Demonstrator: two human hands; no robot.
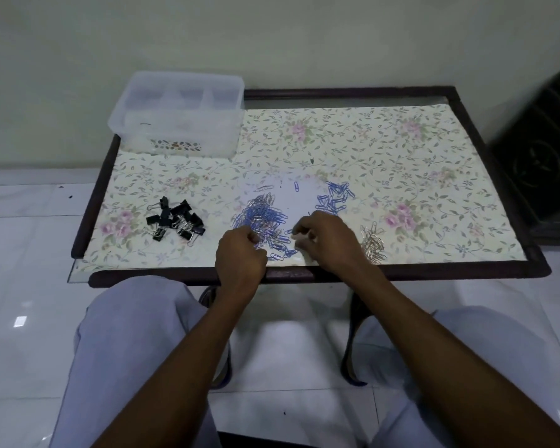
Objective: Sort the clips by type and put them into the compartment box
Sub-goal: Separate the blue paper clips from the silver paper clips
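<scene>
A mixed heap of blue and silver paper clips [265, 218] lies at the table's front middle. My left hand [240, 257] sits at its near edge with fingers curled into the clips. My right hand [324, 237] is just right of the heap, fingers curled at a clip; the blur hides what either hand holds. A separate group of blue paper clips [335, 197] lies beyond my right hand. A small pile of silver paper clips [373, 242] is to its right. Black binder clips [177, 221] are grouped at the left. The clear compartment box [178, 124] stands at the far left corner.
The low table [401, 150] has a floral cover and a dark wooden frame [466, 266]. A dark cabinet [543, 163] stands to the right against the wall. White floor tiles surround the table, and my knees are under its near edge.
</scene>
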